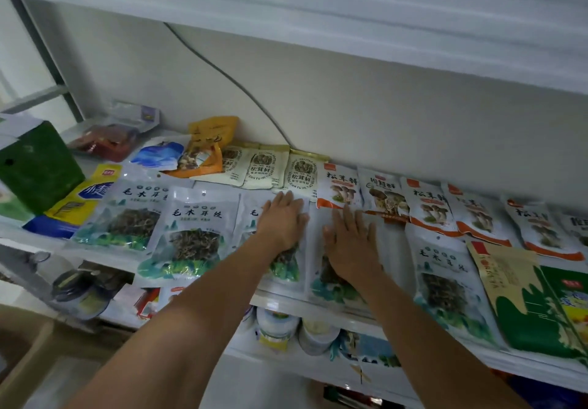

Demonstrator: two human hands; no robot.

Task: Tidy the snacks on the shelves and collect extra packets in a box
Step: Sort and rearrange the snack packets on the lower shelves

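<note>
Both hands lay flat on the white shelf (280, 303), fingers straight, gripping nothing. The left hand (281, 220) pressed one glossy, flat fungus packet (286, 268), and the right hand (350, 240) pressed the neighbouring packet (334, 291). Along the shelf's back edge lay slick rectangular orange-trimmed pouches (426, 208) and cream pouches (264, 166).

The white packet (194, 233) reads 毛木耳丝; the cream packet (263, 166) and the orange-trimmed packet (339, 185) read 松茸鲜
</note>
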